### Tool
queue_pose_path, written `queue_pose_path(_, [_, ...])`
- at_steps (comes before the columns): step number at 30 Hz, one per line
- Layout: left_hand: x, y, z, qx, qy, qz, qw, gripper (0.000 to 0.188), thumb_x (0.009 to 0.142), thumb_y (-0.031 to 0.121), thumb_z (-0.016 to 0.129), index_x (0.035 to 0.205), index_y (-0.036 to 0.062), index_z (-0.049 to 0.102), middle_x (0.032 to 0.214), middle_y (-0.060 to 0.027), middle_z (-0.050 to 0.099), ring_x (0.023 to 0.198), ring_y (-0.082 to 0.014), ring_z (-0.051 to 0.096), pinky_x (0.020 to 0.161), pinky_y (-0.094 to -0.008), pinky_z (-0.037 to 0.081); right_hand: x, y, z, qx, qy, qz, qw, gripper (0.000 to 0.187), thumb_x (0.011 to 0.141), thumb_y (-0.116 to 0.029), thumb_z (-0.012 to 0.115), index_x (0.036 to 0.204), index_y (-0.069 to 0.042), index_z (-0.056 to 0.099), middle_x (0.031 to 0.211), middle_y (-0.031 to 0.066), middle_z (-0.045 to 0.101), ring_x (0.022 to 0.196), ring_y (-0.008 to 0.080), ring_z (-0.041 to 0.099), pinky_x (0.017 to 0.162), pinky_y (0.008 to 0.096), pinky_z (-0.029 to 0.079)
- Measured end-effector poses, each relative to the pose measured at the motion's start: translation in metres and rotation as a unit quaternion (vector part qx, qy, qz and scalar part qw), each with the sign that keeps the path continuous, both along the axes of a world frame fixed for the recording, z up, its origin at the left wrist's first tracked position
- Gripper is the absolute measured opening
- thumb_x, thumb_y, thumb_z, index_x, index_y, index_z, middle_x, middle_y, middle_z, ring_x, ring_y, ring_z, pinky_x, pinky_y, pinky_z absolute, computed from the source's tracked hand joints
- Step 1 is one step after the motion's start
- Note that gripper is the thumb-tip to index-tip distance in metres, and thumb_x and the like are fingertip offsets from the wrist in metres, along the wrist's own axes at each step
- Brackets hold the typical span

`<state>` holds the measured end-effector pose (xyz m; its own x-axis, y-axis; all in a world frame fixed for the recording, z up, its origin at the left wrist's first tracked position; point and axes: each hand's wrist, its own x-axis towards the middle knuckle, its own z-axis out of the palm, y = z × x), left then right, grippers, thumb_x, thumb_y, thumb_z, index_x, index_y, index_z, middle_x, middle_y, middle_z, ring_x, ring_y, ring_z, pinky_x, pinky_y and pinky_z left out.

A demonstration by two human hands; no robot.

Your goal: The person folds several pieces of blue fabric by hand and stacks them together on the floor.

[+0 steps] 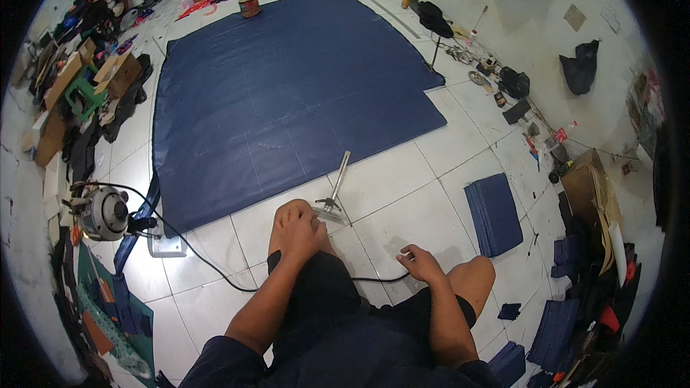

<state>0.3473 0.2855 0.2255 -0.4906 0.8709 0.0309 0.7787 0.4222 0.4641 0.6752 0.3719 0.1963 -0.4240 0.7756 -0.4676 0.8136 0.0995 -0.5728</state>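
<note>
My left hand (300,236) lies over my bent left knee and holds nothing. My right hand (422,264) is above the floor between my knees, nearer the right one, with its fingers loosely curled, apart and empty. Just beyond my left hand, a metal tool with a long flat bar and a broad base (330,207) stands on the tiles. In front of me a large dark blue fabric sheet (302,93) with pale marked lines is spread on the floor. A black cable (219,273) runs from the left, passes beneath my legs and comes out near my right hand.
A round-bodied electric machine (108,213) stands by the sheet's near left corner. Stacked blue fabric pieces (494,214) lie to my right. A tin can (249,6) sits on the sheet's far edge. Cardboard boxes (118,74) and a green stool (86,93) clutter the left.
</note>
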Motion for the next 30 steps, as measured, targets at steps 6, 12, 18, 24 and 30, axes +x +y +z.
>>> queue_pose_path(6, [0.001, 0.001, -0.003, 0.003, 0.01, -0.011, 1.0, 0.038, 0.081, 0.035, 0.066, 0.109, 0.0101, 0.071, 0.123, -0.0171, 0.057, 0.124, -0.037, 0.045, 0.104, -0.0522, 0.03, -0.001, 0.001, 0.004, 0.028, 0.015, 0.019, 0.999, 0.045, 0.092, -0.04, 0.064, 0.118, -0.003, 0.063, 0.099, 0.0196, 0.07, 0.093, 0.0336, 0.067, 0.084, 0.0406, 0.052])
queue_pose_path(12, [-0.001, -0.002, -0.008, 0.007, 0.032, -0.013, 0.999, 0.037, 0.081, 0.035, 0.066, 0.108, 0.0107, 0.071, 0.124, -0.0167, 0.057, 0.125, -0.0372, 0.044, 0.103, -0.0525, 0.031, -0.012, -0.004, 0.014, 0.015, 0.025, 0.015, 0.999, 0.045, 0.092, -0.041, 0.065, 0.116, -0.003, 0.063, 0.097, 0.0186, 0.07, 0.091, 0.0335, 0.068, 0.082, 0.041, 0.053])
queue_pose_path(18, [-0.001, -0.004, -0.004, 0.006, 0.023, -0.019, 1.0, 0.039, 0.081, 0.036, 0.066, 0.111, 0.0103, 0.07, 0.127, -0.0176, 0.057, 0.126, -0.0367, 0.044, 0.105, -0.052, 0.031, -0.011, -0.005, 0.008, 0.024, -0.003, 0.037, 0.999, 0.048, 0.092, -0.045, 0.062, 0.118, -0.004, 0.063, 0.098, 0.0162, 0.071, 0.095, 0.0339, 0.067, 0.083, 0.0433, 0.052])
queue_pose_path(24, [0.001, -0.004, 0.006, -0.001, 0.002, -0.017, 1.0, 0.039, 0.081, 0.037, 0.066, 0.11, 0.0106, 0.071, 0.126, -0.0175, 0.058, 0.126, -0.0361, 0.045, 0.105, -0.0518, 0.031, -0.012, -0.002, 0.007, 0.027, 0.0, 0.046, 0.999, 0.046, 0.092, -0.042, 0.064, 0.116, -0.003, 0.064, 0.096, 0.0168, 0.071, 0.091, 0.0344, 0.067, 0.081, 0.0425, 0.053])
queue_pose_path(30, [0.001, -0.006, 0.001, 0.006, 0.004, -0.016, 1.0, 0.039, 0.081, 0.037, 0.065, 0.109, 0.0101, 0.072, 0.125, -0.0195, 0.059, 0.125, -0.0366, 0.046, 0.107, -0.0516, 0.028, -0.017, -0.005, 0.011, 0.027, 0.005, 0.049, 0.998, 0.046, 0.092, -0.042, 0.064, 0.116, -0.003, 0.064, 0.096, 0.0162, 0.071, 0.091, 0.0341, 0.068, 0.08, 0.042, 0.053])
